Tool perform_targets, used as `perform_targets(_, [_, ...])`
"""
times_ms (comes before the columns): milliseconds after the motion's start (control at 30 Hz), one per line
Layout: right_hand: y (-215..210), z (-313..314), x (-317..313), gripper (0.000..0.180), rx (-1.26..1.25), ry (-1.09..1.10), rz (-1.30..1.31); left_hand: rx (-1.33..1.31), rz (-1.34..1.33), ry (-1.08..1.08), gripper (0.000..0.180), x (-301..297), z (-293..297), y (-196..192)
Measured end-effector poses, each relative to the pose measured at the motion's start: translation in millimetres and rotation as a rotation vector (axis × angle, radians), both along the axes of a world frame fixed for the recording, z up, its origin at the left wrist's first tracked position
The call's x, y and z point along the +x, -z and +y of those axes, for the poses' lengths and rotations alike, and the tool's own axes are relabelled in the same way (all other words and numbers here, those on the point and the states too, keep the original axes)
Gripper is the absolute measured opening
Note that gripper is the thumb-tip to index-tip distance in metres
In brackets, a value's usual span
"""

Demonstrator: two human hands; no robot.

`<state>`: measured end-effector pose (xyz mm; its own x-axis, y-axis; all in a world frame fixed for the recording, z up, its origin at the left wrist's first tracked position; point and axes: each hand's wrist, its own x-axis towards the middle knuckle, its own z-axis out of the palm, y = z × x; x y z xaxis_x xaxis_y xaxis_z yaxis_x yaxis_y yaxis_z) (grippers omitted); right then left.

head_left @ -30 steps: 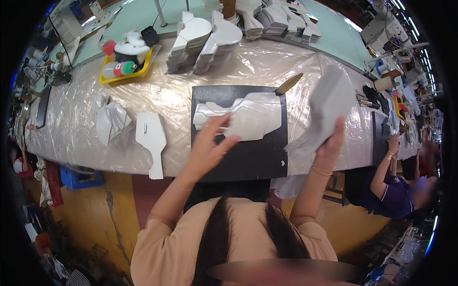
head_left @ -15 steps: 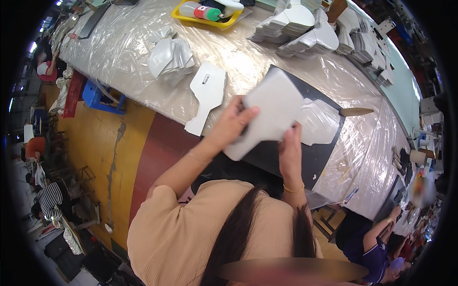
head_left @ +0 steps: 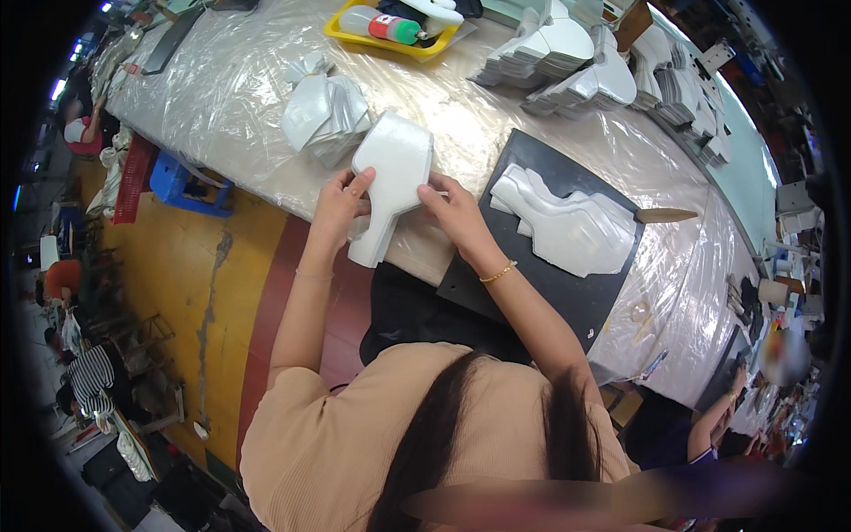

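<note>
My left hand (head_left: 339, 211) and my right hand (head_left: 456, 213) grip a white cut panel (head_left: 395, 168) by its opposite edges, near the table's front edge. It has a broad upper part and a narrow lower tail, and the panel lying there before is hidden or lined up beneath it. To the right, a small overlapping pile of similar white panels (head_left: 576, 226) rests on a black board (head_left: 532, 297). A tan flat-bladed tool (head_left: 667, 215) lies at the board's right edge.
Plastic film covers the table (head_left: 222, 89). A fanned white stack (head_left: 326, 115) sits left of my hands. At the back are a yellow tray (head_left: 390, 46) with a green-capped bottle (head_left: 390, 27) and several panel stacks (head_left: 541, 44). A blue stool (head_left: 186, 184) stands below the table.
Both hands have moved left with the white panel, from over the black board to where a printed panel lay. That print is now covered, and the pile on the board shows fully.
</note>
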<state>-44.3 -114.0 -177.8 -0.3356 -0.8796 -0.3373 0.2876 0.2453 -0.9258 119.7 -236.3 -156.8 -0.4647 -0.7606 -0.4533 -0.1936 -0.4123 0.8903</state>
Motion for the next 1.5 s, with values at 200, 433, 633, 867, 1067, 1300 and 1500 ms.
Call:
perform_targets(200, [12.8,-8.8,1.1,0.051,-0.008,0.04,0.041,-0.026,-0.024,-0.047,0.054,-6.2,0.9,8.3])
perform_targets(433, [23.2,-9.5,-2.3,0.055,0.003,0.025,0.118,-0.113,-0.083,-0.043,0.077,-5.8,-2.2,10.8])
perform_targets(633, [20.8,-8.6,-9.0,0.059,0.02,-0.006,0.054,-0.636,-0.537,0.226,0.098,5.4,30.2,1.2])
perform_targets(867, [19.4,-7.2,-8.0,0.057,-0.004,-0.001,0.058,-0.85,-0.91,0.463,0.11,-3.9,68.7,-14.1])
perform_targets(1067, [24.4,-4.2,-4.9,0.057,-0.017,-0.029,0.091,-0.878,-0.937,0.522,0.109,0.0,59.4,-17.7])
perform_targets(1300, [-4.7,44.2,-19.3,0.048,-0.085,-0.036,0.208,-0.983,-0.914,0.512,0.118,0.5,60.2,-19.7])
perform_targets(1500, [-26.6,108.1,-47.0,0.028,-0.016,0.112,0.186,-1.191,-0.464,0.336,0.075,-38.1,68.1,-40.8])
